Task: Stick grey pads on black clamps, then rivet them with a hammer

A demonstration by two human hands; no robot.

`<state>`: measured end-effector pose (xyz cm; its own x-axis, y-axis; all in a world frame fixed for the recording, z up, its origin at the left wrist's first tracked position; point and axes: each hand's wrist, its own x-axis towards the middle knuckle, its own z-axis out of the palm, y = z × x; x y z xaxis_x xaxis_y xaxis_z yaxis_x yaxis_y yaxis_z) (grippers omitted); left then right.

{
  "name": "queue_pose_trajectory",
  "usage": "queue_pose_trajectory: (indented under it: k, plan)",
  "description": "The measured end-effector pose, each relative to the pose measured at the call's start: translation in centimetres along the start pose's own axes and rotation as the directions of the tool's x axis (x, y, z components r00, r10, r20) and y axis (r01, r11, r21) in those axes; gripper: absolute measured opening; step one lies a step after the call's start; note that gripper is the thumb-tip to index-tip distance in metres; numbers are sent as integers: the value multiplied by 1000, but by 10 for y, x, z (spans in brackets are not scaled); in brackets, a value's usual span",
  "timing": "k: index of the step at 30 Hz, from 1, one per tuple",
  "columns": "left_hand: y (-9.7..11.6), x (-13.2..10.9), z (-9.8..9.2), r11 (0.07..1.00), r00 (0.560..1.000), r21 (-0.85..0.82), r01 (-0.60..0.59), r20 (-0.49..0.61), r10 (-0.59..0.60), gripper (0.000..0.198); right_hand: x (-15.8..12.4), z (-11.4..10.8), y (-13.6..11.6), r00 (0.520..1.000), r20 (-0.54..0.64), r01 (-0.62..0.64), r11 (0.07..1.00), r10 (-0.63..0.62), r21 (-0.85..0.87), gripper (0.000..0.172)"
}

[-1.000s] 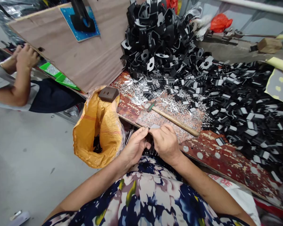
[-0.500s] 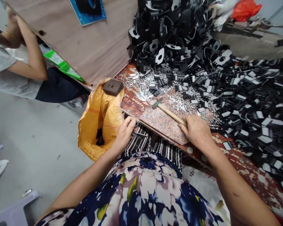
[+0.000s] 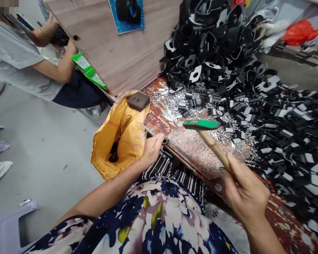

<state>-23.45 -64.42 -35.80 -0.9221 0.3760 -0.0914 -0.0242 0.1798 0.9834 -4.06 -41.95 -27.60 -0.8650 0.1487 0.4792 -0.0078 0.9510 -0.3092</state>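
My right hand (image 3: 247, 190) is closed round the wooden handle of a hammer (image 3: 214, 146). The hammer's green-sided head is raised above a speckled stone slab (image 3: 198, 151) at the table's near edge. At that same edge, left of the slab, my left hand (image 3: 153, 150) pinches a small black part (image 3: 165, 141), mostly hidden by the fingers. Just past the slab lie many loose silvery pins (image 3: 172, 109).
A yellow sack (image 3: 103, 141) stands open at my left, a brown block (image 3: 139, 101) on its rim. Black parts (image 3: 288, 130) heap over the table's right and back. A wooden panel (image 3: 95, 28) separates a co-worker (image 3: 23, 60) at the left. A plastic stool (image 3: 10, 225) stands on the floor.
My right hand has lifted the hammer off the slab and tilted it up. The left hand keeps its pinch on the black part at the table edge. The view has shifted left.
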Motion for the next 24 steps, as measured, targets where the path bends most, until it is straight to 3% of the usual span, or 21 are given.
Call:
queue_pose_trajectory:
  k: [5,8,10,15,18,21,24]
  plan:
    - [-9,2,1,999,1000,26,-21,8,21,43,-3,19,3,969,230,120,986,-91,-115,64]
    - [-11,2,-1,999,1000,40,-15,16,15,44,-5,17,5,990,132,59,997,-53,-41,69]
    - [-11,2,-2,999,1000,51,-8,19,7,45,-7,17,4,991,127,33,999,-31,-15,66]
    - [1,1,-1,998,998,59,-15,56,12,44,-8,29,4,939,341,-56,997,34,54,50]
    - [14,0,-6,998,994,53,-46,106,40,41,-2,37,11,923,377,-116,989,73,92,46]
    - [26,-2,-31,962,993,250,-112,73,96,37,7,42,20,946,317,-83,996,70,29,41]
    - [36,-2,-79,787,980,612,-82,-96,177,32,17,41,25,943,325,-70,998,68,-6,35]
